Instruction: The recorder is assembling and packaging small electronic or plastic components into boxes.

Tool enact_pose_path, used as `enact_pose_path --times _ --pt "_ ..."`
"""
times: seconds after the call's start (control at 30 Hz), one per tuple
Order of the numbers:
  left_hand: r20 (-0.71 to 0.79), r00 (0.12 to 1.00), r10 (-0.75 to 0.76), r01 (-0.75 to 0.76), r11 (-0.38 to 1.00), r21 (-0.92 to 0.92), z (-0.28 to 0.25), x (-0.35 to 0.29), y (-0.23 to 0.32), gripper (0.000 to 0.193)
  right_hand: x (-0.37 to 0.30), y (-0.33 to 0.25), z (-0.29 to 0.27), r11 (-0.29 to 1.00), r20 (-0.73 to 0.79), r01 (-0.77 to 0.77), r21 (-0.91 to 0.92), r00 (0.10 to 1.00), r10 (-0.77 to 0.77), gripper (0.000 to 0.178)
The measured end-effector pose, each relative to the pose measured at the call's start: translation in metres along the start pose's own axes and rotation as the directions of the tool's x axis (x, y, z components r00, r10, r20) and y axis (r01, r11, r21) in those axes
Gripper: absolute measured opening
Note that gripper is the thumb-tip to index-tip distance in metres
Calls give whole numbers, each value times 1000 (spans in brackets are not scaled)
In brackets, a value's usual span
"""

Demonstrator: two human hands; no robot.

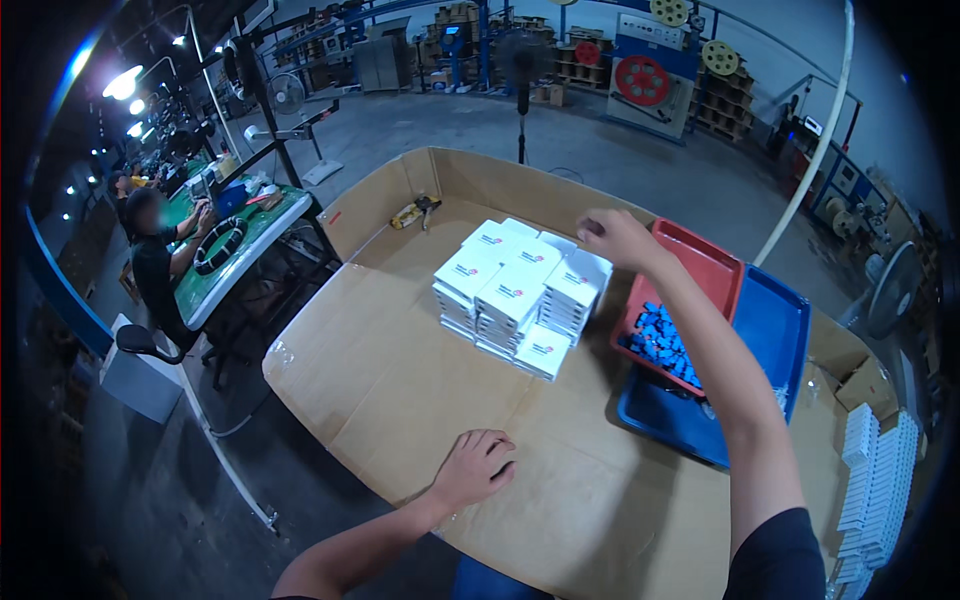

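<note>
Head: white boxes (515,290) face up, long axis unclear.

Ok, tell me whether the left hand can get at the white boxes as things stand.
Probably yes: only cardboard shows between the left hand and the near side of the white boxes, while the right hand is toward their far side.

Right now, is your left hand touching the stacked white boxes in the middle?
Apart. The head view shows a strip of brown cardboard between the left hand and the stacked white boxes.
</note>
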State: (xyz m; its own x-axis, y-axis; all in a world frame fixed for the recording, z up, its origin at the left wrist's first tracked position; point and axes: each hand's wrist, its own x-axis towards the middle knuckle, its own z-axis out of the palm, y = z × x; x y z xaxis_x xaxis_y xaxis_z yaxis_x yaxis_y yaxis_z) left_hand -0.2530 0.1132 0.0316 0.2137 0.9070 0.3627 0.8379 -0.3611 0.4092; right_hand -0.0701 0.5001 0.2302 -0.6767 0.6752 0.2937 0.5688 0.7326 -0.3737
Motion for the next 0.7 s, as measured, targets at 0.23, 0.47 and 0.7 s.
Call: enact_pose_path --times 0.23,0.47,0.7 --pt "3 1000 -31 31 999 -24 0 3 -3 31 118 19 77 958 173 -33 -286 981 85 31" --pt "6 999 -54 54 998 -35 -2 0 -8 34 166 40 124 956 442 -267 -123 848 293 51" --pt "14 998 -59 60 996 -61 -1 0 -11 34 180 53 133 949 529 -286 -136 788 314 58"
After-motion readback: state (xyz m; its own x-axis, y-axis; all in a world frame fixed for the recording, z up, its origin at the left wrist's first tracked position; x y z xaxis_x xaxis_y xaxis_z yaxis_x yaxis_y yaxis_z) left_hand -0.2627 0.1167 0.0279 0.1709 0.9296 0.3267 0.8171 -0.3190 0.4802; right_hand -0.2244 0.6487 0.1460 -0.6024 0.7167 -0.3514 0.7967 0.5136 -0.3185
